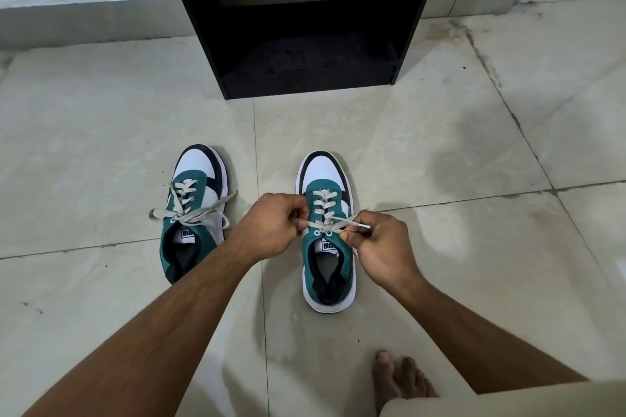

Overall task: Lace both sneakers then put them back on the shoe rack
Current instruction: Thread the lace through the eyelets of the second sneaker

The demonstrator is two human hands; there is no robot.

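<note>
Sneakers, pair, on floor before shoe rack (298, 20): lacing nearly done.
Left sneaker (194, 210) laced, ends loose (untied, apparently); right sneaker (327, 230) laced to upper eyelets, left hand (274, 227) and right hand (379, 244) each pinching a lace end; racking remains.

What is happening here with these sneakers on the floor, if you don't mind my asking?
A person is lacing the right-hand sneaker: the left hand and right hand each pinch one end of its lace near the top eyelets. The left-hand sneaker sits beside it, laced, its ends lying loose. Both stand on the tiled floor before the black shoe rack.
</note>
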